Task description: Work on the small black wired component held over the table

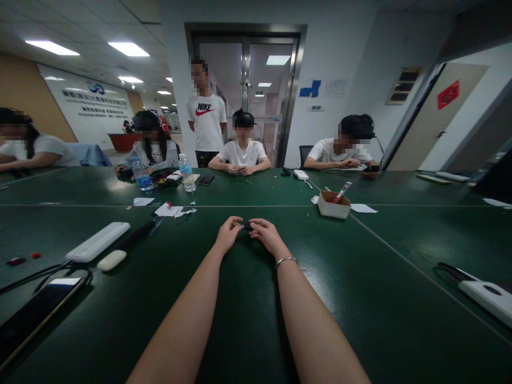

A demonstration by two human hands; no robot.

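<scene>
Both hands meet above the middle of the green table (248,298), with a small black object (247,226) between them. My left hand (229,233) pinches its left end, where a small light-coloured tip shows. The fingers of my right hand (266,234) are closed on the right part of the same object. What the object is cannot be made out; it is small and partly covered by fingertips. A silvery bracelet (287,260) circles my right wrist.
At left lie a phone (40,309), a white power bank (98,242), a white oval case (112,260) and cables. Beyond are paper scraps (170,209), two bottles (186,173) and an open box (334,207). Several people are across the table. Another white device (488,296) is at right.
</scene>
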